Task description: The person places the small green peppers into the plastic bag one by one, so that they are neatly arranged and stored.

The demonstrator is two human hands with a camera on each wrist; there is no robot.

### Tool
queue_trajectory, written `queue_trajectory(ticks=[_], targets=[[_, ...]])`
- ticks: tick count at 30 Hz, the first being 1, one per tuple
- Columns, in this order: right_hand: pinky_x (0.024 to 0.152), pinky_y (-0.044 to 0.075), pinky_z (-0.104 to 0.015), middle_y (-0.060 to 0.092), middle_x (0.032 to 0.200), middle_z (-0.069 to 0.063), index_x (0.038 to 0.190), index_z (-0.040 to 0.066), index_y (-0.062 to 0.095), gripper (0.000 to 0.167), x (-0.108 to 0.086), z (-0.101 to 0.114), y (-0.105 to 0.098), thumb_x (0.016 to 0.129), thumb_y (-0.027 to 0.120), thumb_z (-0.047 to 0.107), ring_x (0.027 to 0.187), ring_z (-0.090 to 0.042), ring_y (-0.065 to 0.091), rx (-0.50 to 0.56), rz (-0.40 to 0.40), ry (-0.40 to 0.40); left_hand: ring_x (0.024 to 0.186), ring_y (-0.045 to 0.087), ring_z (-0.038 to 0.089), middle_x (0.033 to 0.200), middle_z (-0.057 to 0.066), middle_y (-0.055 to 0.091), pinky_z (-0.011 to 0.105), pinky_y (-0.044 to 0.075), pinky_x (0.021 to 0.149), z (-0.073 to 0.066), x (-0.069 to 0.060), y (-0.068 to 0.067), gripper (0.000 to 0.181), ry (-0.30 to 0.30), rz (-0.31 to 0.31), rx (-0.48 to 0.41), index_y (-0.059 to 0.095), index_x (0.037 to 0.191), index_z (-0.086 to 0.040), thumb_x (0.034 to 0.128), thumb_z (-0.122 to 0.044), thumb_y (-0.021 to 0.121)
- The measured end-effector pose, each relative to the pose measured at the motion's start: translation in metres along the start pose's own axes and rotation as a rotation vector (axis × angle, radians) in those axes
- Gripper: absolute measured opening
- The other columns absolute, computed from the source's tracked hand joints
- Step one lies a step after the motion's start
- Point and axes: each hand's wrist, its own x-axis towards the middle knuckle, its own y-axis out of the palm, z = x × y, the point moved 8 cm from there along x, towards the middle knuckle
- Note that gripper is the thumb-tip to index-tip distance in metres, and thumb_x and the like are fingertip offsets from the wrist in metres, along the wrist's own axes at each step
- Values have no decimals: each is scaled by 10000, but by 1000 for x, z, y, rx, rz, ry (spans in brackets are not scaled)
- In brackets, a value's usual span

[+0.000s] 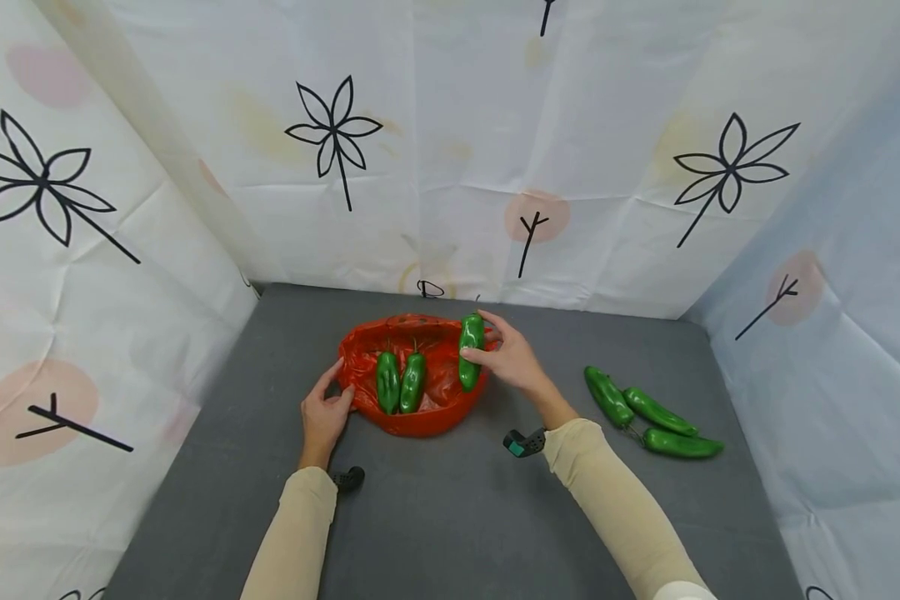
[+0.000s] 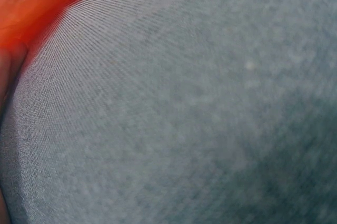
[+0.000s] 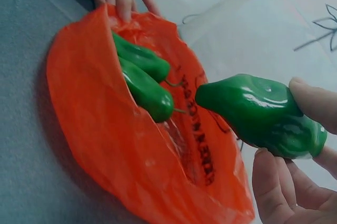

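An open red plastic bag lies on the grey table with two green peppers side by side inside. The left hand pinches the bag's left rim; in the right wrist view its fingers bend over that edge. Above the bag's right side, the right hand holds a third green pepper between thumb and fingers. That pepper shows large in the right wrist view, beside the bag mouth. The left wrist view catches only a corner of the bag and a bit of the hand.
Three more green peppers lie together on the table to the right, beyond the right forearm. The grey table meets a white patterned cloth at the back and sides.
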Motion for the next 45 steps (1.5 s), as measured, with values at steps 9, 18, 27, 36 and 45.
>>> queue_trajectory(ticks=[9,18,27,36,45], targets=[[804,596,-368,614,1343,-166,1588,292,370,815,4,7,19,894,792,356,1072,-305,689,-5,-17,-5,643,723,359,1461,210,563,154,547,584,-33,-10,-2,513,18,13,41,579,1456,-92,953,-33,665],[856,590,-434,658,1323,-166,1585,241,390,833,6,5,41,876,809,373,1026,-292,710,-120,-53,-62,585,714,254,1481,154,558,134,530,570,5,2,0,519,19,-13,2,587,1461,-201,961,-98,685],[848,593,-437,672,1312,-177,1589,177,375,845,6,0,59,883,806,350,1017,-293,717,-154,-55,-67,543,672,19,1465,98,577,150,554,591,10,1,0,523,24,-23,-17,610,1435,-282,950,-110,698],[900,575,-484,674,1288,-214,1564,98,367,821,4,-6,73,896,797,303,1045,-331,700,-241,-24,-18,552,672,-8,1467,62,580,149,555,594,9,1,0,520,15,-19,2,605,1436,-302,954,-132,698],[915,577,-468,694,1206,-191,1493,58,420,747,12,-10,81,888,805,268,1065,-324,687,-321,2,44,602,731,169,1490,161,553,153,559,600,-18,-7,-1,523,-5,9,0,588,1459,-167,955,-63,678]])
